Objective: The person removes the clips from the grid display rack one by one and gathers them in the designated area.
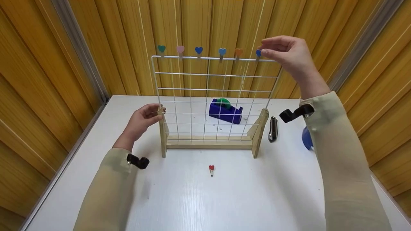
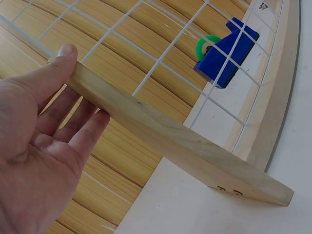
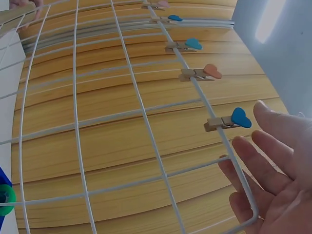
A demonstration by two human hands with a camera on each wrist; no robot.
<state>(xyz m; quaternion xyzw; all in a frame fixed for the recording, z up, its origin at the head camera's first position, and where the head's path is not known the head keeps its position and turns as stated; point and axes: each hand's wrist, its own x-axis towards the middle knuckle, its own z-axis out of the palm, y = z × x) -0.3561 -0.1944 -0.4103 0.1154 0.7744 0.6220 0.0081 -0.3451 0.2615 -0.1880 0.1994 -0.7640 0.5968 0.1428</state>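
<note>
— Along the top wire of the white wire grid (image 1: 212,96), how many heart clips?
— Six: teal (image 1: 161,49), pink (image 1: 180,49), blue (image 1: 198,50), light blue (image 1: 222,51), orange (image 1: 238,52), and a dark blue heart clip (image 1: 258,53) at the grid's right corner. A seventh, the red heart clip (image 1: 211,169), lies on the white table (image 1: 224,192) in front of the grid.
— And the hands?
— Two. The right hand (image 1: 287,53) is raised at that corner, fingers loosely spread just beside the dark blue clip; I cannot tell whether they touch it. The left hand (image 1: 143,120) holds the grid's left wooden upright (image 2: 170,146), thumb on top and fingers underneath.
— Behind the grid?
— One blue tape dispenser (image 1: 224,110).
</note>
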